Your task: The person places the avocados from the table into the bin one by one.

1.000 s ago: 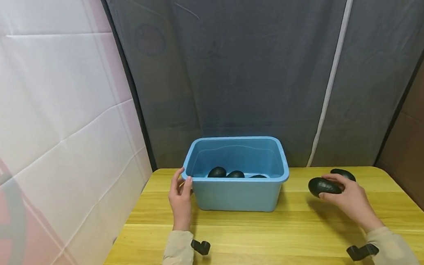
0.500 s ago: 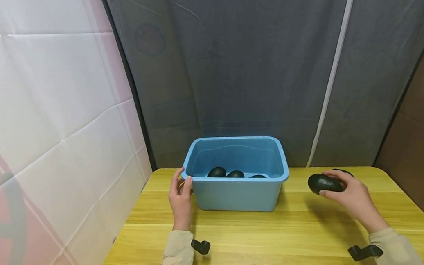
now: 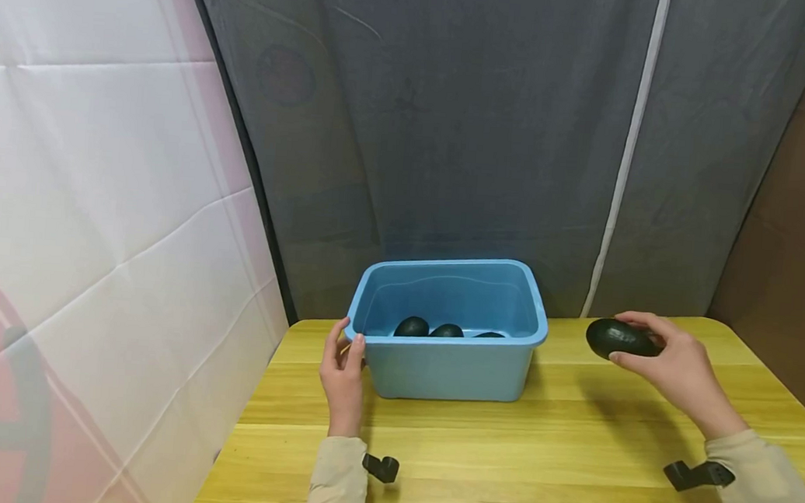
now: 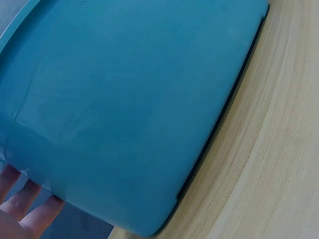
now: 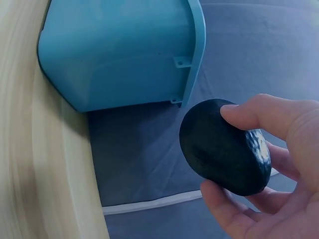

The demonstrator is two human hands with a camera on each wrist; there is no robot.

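Right hand (image 3: 675, 364) pinches a dark oval stone (image 3: 619, 338) between thumb and fingers, lifted clear of the bench (image 3: 571, 450), well right of the blue tub (image 3: 447, 364). Three similar stones (image 3: 446, 331) already lie inside, so this one looks left to go in. Left hand (image 3: 342, 376) rests relaxed against the tub's near-left corner.

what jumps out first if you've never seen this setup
The bright blue plastic bin at the back of the yellow wooden table draws the eye first, with several dark oval stones lying in its bottom. Next is the right hand, right of the bin, holding another dark smooth oval stone above the table. The left hand rests against the bin's left corner.
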